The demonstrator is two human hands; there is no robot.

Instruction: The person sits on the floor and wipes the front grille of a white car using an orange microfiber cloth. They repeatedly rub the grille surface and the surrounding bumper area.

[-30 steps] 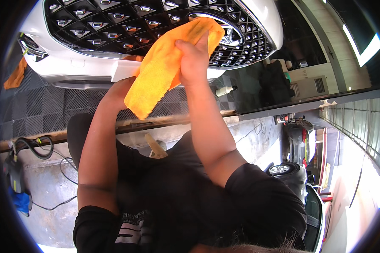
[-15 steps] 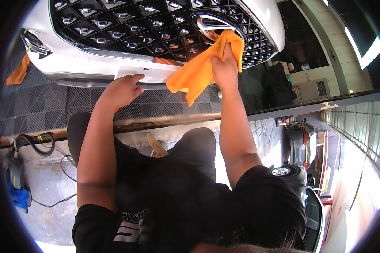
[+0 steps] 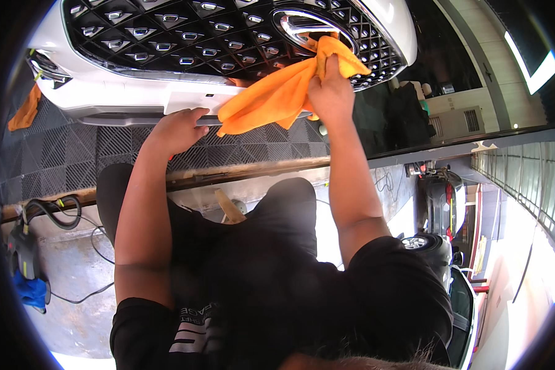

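My right hand [image 3: 332, 95] grips an orange microfibre cloth [image 3: 268, 98] against the lower right of the car's round chrome emblem [image 3: 302, 26]. The cloth's loose end hangs leftward across the bumper's lower edge. Behind it spreads a black grille [image 3: 185, 38] studded with small chrome pieces, framed by the white front bumper [image 3: 126, 92]. My left hand [image 3: 176, 131] is in front of the bumper's lower lip, holding nothing, thumb and forefinger apart. Whether its fingertips touch the bumper I cannot tell.
Another orange cloth [image 3: 26, 112] hangs at the bumper's left end. Grey floor tiles [image 3: 92, 148] lie under the car. A machine with a black hose [image 3: 24, 253] and a blue cloth [image 3: 31, 290] stand at lower left, with a cable trailing. Other cars [image 3: 438, 209] are at right.
My right hand has shifted slightly right and its wrist has turned. The cloth's loose end has swung left and up, and its top edge now flares rightward. My left hand has hardly moved.
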